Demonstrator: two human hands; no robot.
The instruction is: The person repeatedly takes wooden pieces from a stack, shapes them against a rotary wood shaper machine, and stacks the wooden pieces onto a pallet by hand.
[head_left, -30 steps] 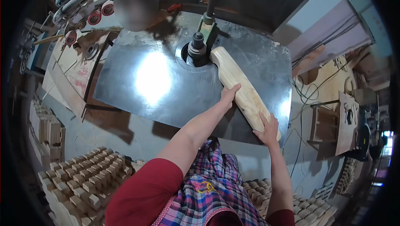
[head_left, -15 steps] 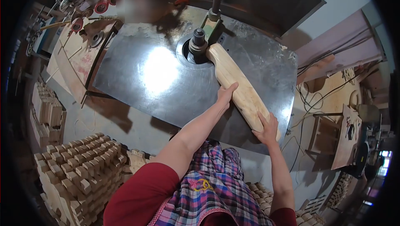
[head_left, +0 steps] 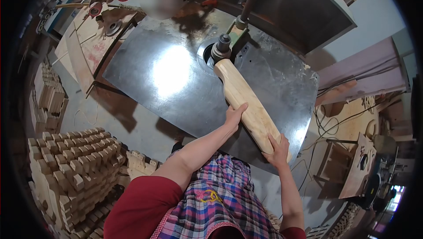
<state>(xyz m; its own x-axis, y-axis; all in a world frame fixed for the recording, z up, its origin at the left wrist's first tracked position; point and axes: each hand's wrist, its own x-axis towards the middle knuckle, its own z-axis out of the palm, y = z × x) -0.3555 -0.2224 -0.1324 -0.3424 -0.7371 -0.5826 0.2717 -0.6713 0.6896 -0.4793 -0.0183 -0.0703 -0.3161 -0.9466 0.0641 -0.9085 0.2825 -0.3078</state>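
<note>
A long pale piece of shaped wood lies slantwise over the metal machine table. Its narrower, curved far end meets or nearly meets the upright spindle that rises through a round opening. My left hand grips the wood's left edge near the middle, thumb on top and fingers partly hidden below. At the near end, my right hand is closed around the right side, its thumb and some fingers over the top face.
Stacks of cut wooden parts stand at the lower left. A side table holding a metal disc adjoins on the left. Behind the spindle is a dark metal hood. Cables hang at the right near another workbench.
The wood's far end has shifted from the spindle's right side round to its near side. Both hands keep their hold. The whole view has also turned slightly.
</note>
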